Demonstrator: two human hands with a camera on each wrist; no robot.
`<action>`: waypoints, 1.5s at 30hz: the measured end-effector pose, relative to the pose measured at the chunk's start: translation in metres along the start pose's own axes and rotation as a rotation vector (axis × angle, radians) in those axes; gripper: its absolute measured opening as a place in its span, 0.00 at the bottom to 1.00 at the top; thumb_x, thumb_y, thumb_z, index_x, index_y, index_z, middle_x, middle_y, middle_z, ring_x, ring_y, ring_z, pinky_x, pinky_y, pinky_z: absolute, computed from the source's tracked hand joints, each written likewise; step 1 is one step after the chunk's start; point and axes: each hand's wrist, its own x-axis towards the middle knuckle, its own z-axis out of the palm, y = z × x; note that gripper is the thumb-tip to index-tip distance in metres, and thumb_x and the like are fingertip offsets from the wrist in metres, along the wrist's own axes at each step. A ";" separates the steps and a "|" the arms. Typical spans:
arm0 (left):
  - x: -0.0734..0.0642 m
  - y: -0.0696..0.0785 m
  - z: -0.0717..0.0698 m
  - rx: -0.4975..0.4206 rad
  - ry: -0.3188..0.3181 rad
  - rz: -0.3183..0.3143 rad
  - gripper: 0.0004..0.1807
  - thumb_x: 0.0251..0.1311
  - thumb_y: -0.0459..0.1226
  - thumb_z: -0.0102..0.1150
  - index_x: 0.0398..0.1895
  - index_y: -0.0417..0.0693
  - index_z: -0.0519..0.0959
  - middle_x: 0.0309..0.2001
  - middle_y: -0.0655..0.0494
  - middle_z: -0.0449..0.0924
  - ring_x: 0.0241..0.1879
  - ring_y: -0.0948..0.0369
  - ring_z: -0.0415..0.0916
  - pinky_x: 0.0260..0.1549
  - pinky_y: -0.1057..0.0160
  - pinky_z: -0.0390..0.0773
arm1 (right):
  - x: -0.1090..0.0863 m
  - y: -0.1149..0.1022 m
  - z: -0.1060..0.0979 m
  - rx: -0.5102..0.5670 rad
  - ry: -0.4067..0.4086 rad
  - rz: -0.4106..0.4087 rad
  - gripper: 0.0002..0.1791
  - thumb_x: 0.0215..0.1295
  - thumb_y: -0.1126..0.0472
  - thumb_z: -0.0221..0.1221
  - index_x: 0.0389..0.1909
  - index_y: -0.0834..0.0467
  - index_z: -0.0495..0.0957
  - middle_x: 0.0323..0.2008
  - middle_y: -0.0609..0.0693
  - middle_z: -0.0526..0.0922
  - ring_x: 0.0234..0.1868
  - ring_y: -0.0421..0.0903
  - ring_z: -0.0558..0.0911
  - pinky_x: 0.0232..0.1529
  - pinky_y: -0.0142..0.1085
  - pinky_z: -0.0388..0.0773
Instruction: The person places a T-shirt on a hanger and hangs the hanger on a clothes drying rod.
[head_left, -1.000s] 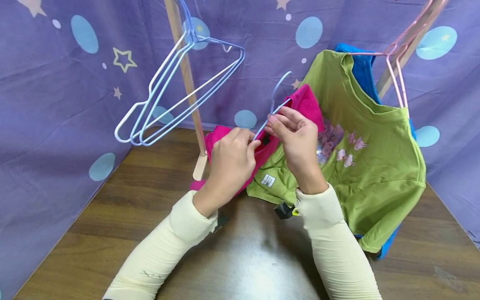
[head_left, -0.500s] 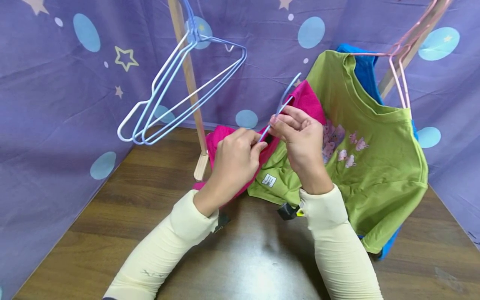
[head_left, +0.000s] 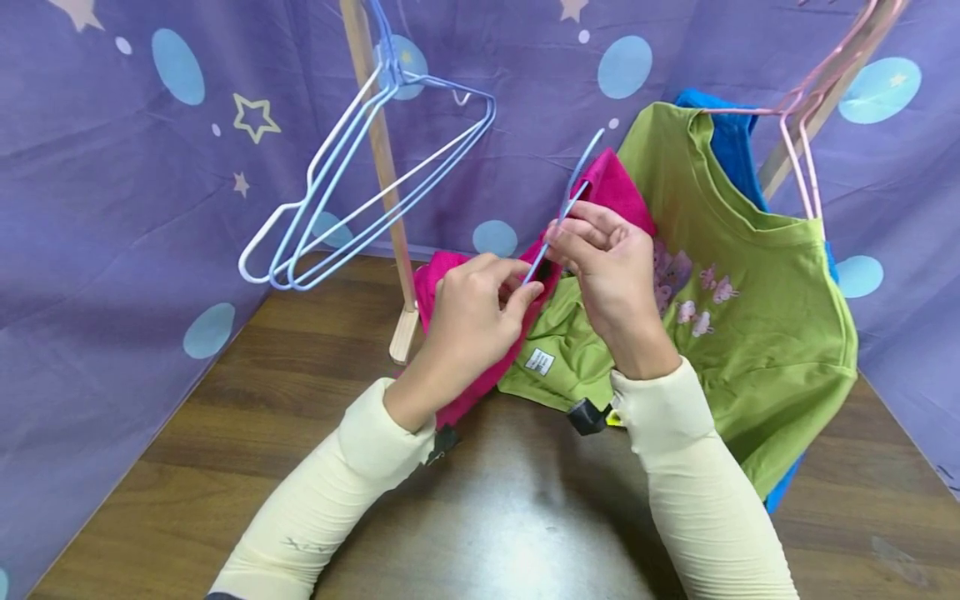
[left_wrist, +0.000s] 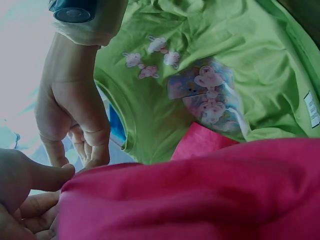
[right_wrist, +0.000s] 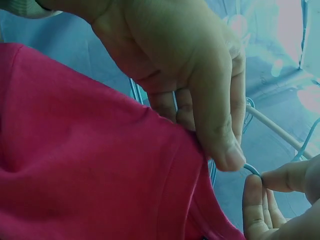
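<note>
A light blue wire hanger (head_left: 587,160) runs into the neck of a bright pink shirt (head_left: 618,196), its hook sticking up above the cloth. My left hand (head_left: 474,321) pinches the hanger's lower part between thumb and fingers. Just up and right of it, my right hand (head_left: 611,271) pinches the hanger near the collar. In the right wrist view the pink shirt (right_wrist: 100,145) drapes below the right hand (right_wrist: 175,60), and the left hand (right_wrist: 292,200) holds the hanger wire (right_wrist: 253,168). Most of the hanger is hidden by cloth and fingers.
At the right a green printed shirt (head_left: 772,292) hangs on a pink hanger (head_left: 798,150), a blue garment (head_left: 731,150) behind it. Several blue and white hangers (head_left: 322,192) hang at the left by a wooden post (head_left: 386,167). Brown table (head_left: 247,417) underneath.
Both hands have shifted slightly to the right with the hanger and pink shirt. The hook now leans further right, and the pink shirt's raised shoulder is a little higher.
</note>
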 end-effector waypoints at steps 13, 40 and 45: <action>0.010 -0.007 -0.023 0.027 0.216 0.117 0.08 0.64 0.35 0.67 0.38 0.36 0.87 0.28 0.50 0.81 0.27 0.58 0.76 0.28 0.62 0.75 | 0.019 -0.043 -0.004 -0.096 -0.040 0.066 0.16 0.61 0.82 0.58 0.49 0.72 0.73 0.26 0.53 0.85 0.28 0.43 0.84 0.32 0.32 0.83; 0.026 -0.047 -0.052 0.142 0.089 -0.015 0.09 0.65 0.35 0.66 0.36 0.36 0.87 0.29 0.47 0.83 0.27 0.53 0.76 0.30 0.57 0.73 | 0.074 -0.131 -0.022 -0.247 -0.045 0.192 0.12 0.61 0.85 0.57 0.43 0.72 0.77 0.32 0.55 0.79 0.23 0.46 0.78 0.22 0.31 0.79; 0.027 -0.058 -0.042 0.175 -0.007 -0.099 0.10 0.65 0.36 0.65 0.39 0.36 0.87 0.33 0.46 0.85 0.33 0.50 0.80 0.36 0.51 0.76 | 0.081 -0.141 -0.026 -0.313 -0.031 0.222 0.11 0.62 0.83 0.59 0.42 0.69 0.78 0.43 0.54 0.75 0.23 0.45 0.77 0.21 0.30 0.76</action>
